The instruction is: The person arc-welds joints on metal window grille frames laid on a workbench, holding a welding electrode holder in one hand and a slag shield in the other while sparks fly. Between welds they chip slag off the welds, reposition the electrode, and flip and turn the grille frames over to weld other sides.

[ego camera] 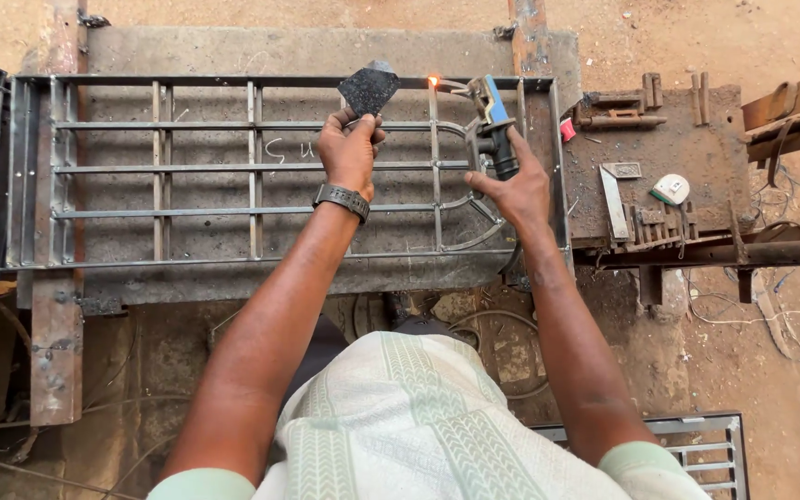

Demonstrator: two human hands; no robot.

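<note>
My left hand (349,148), with a dark wristwatch, holds up a dark glass shard (368,88) over the metal grille frame (261,167). My right hand (516,185) grips a welding electrode holder (495,125) with a blue handle. Its rod reaches left to a glowing orange spot (433,81) on the top bar of the grille, just right of the shard. The grille is made of grey steel bars and lies flat on a concrete slab (307,51).
A rusty steel bench (659,139) at the right carries a metal square, a tape measure and scrap pieces. Cables trail on the dirt floor at the right. Another grille (696,444) lies at the lower right, one more at the far left edge.
</note>
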